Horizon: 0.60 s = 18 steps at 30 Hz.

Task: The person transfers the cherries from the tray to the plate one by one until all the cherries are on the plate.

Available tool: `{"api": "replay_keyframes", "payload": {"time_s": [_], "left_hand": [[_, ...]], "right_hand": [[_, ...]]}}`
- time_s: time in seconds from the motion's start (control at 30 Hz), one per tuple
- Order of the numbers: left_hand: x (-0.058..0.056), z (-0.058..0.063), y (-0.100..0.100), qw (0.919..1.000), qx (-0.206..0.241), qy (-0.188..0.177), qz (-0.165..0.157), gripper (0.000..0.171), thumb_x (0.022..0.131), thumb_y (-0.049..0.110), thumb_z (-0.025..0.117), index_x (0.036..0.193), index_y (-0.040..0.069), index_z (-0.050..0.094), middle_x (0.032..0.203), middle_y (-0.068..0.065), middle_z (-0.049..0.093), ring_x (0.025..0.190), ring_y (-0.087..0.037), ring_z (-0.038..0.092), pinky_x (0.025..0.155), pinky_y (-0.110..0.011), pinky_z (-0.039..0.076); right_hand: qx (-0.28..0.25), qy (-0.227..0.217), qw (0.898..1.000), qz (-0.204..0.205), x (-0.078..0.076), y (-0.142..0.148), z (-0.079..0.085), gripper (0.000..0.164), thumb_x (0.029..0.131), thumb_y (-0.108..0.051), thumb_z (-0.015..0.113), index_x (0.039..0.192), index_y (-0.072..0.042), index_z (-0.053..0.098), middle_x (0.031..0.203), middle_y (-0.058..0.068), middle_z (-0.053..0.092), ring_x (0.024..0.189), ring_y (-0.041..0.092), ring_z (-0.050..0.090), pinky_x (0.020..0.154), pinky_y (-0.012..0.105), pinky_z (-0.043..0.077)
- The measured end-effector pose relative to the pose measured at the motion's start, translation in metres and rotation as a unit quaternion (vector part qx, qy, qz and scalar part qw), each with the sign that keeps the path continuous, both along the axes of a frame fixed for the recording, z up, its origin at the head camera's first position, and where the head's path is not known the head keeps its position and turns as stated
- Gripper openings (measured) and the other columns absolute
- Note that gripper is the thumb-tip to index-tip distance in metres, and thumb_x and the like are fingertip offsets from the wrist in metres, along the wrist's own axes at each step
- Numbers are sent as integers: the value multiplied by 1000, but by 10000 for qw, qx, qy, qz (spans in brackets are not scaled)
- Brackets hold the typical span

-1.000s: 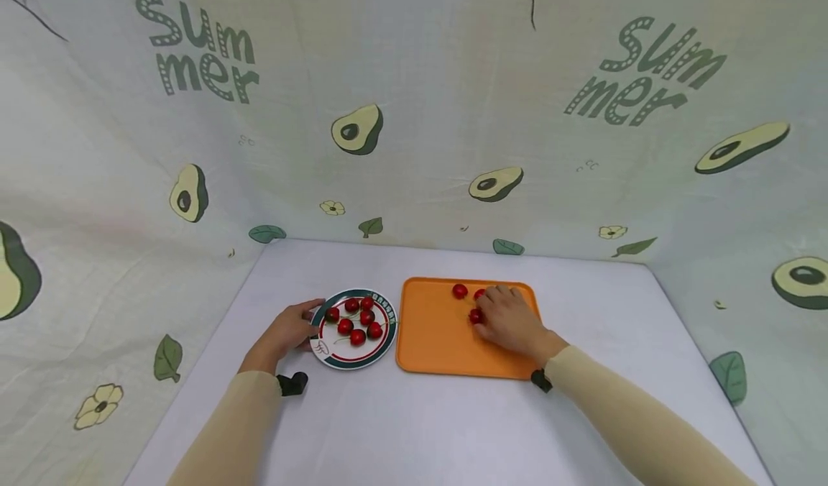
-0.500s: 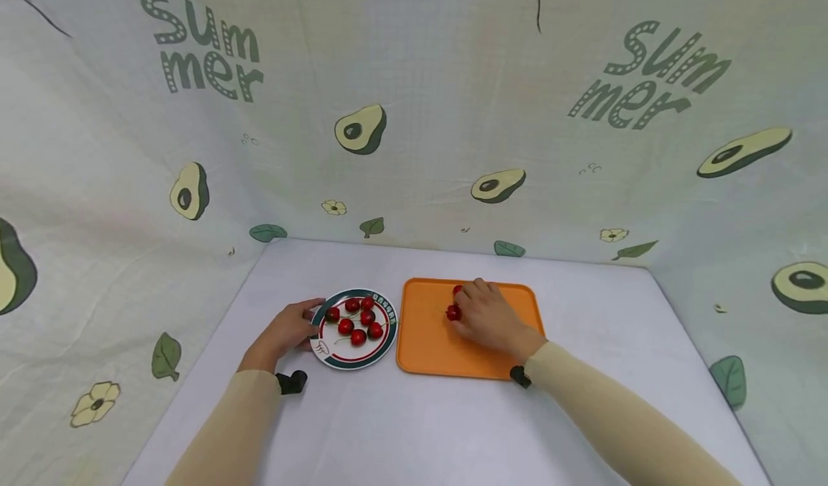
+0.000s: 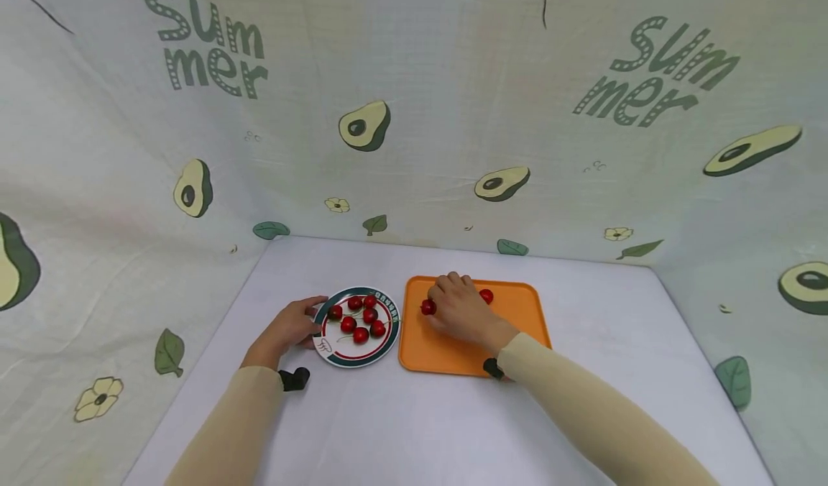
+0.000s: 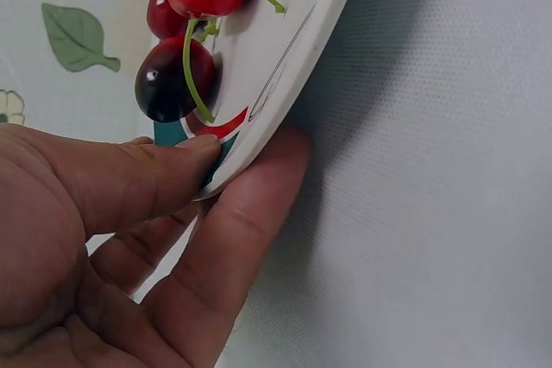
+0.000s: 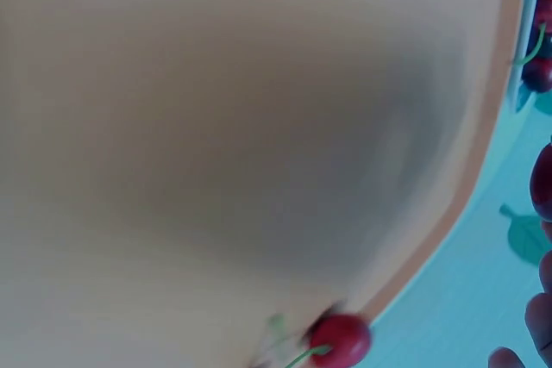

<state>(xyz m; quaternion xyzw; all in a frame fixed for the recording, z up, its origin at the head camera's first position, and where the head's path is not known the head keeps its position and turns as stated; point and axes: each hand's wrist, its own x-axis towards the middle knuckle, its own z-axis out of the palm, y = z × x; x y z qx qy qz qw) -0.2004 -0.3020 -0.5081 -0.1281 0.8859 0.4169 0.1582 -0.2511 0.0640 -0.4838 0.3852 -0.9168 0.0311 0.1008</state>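
Observation:
My left hand (image 3: 292,330) pinches the near-left rim of a white plate (image 3: 336,353) with a green band, thumb on top and fingers beneath. Several red cherries (image 3: 360,336) with green stems lie on that plate; a dark one (image 4: 175,79) sits close to my thumb in the left wrist view. Over the orange tray (image 3: 427,353), my right hand (image 3: 462,312) holds a cherry (image 3: 428,307) at its fingertips. Another cherry (image 3: 486,295) lies on the tray behind this hand. At the right edge of the right wrist view, the held cherry (image 5: 543,185) is partly cut off.
Plate and tray stand side by side on a white-covered table (image 3: 388,428). A cloth (image 3: 427,112) printed with avocados and leaves hangs behind and around the table.
My right hand has carried its cherry leftward across the tray. It now hides the spot where one tray cherry lay, and the other tray cherry is uncovered. My left hand stays on the plate.

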Motion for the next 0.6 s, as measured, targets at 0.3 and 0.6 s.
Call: {"api": "replay_keyframes", "payload": {"time_s": [0.3, 0.6], "left_hand": [[0, 0, 0, 9998, 169, -42, 56, 70, 94, -1, 66, 160, 14, 46, 146, -26, 51, 103, -30, 60, 72, -28, 57], [1, 2, 0, 9998, 179, -74, 87, 69, 94, 0, 67, 159, 15, 47, 145, -25, 52, 104, -30, 60, 73, -28, 57]], "right_hand": [[12, -34, 9999, 169, -4, -47, 1, 35, 98, -42, 69, 114, -10, 69, 111, 6, 61, 102, 24, 47, 90, 39, 43], [417, -116, 9990, 83, -7, -80, -10, 40, 100, -46, 67, 119, -11, 70, 111, 3, 61, 105, 22, 49, 97, 39, 46]]}}
